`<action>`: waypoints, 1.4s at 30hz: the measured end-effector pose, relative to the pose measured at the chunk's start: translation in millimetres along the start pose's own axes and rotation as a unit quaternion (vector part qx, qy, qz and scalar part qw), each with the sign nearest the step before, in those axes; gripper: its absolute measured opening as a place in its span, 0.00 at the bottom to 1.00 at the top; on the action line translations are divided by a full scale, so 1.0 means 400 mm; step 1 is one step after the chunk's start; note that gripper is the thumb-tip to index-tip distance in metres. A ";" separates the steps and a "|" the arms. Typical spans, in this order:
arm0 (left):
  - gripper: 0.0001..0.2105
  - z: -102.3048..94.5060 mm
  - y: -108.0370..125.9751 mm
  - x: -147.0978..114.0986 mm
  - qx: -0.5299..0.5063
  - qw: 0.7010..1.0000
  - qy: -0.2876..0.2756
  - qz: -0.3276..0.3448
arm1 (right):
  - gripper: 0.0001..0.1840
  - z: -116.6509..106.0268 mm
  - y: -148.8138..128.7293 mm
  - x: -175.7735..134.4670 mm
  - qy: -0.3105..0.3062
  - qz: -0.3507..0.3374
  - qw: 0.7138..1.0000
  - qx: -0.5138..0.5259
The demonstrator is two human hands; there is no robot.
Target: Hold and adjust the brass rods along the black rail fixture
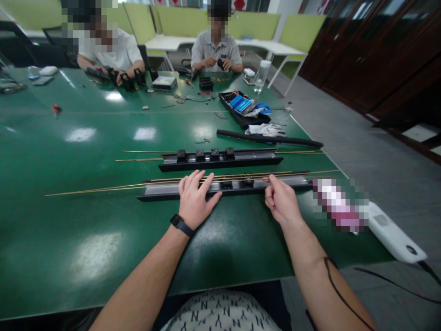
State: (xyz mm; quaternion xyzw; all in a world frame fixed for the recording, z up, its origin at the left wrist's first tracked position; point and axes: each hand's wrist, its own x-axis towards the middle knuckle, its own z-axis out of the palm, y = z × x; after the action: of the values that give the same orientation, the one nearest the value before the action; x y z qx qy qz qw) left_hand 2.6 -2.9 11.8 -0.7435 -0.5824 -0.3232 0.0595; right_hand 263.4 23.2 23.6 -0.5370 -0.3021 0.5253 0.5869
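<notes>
A long black channel rail (161,191) with a silvery inside lies across the green table in front of me. Thin brass-coloured rods (117,188) run along it and stick out past both ends. Black blocks (247,181) sit inside the channel between my hands. My left hand (196,197), with a dark watch at the wrist, rests on the rail with fingers spread, covering part of it. Toward the rail's right part, my right hand (280,197) has its fingers curled, with thumb and forefinger closed at the rods. Exactly how many rods it pinches is hidden.
A second rail (220,162) with several black blocks and rods lies just beyond. Farther back are a black strip (268,138), white gloves (265,130) and a black tray (237,115). A white power strip (392,232) sits at right. Two people work across the table.
</notes>
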 end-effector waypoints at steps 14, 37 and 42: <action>0.24 0.002 0.000 0.000 -0.005 1.000 -0.002 -0.002 | 0.18 0.001 -0.004 -0.001 0.001 0.006 1.000 -0.004; 0.24 0.002 0.000 0.000 -0.005 1.000 -0.004 -0.003 | 0.18 -0.002 -0.006 0.000 0.011 0.000 1.000 -0.001; 0.25 0.003 0.000 0.000 -0.002 1.000 -0.005 -0.002 | 0.19 -0.002 -0.002 0.001 0.004 -0.007 1.000 -0.007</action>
State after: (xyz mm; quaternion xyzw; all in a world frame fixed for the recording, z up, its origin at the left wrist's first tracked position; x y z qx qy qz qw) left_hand 2.9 -2.5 10.9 -0.7440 -0.5835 -0.3210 0.0547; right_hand 264.6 23.5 24.2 -0.5412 -0.3069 0.5168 0.5881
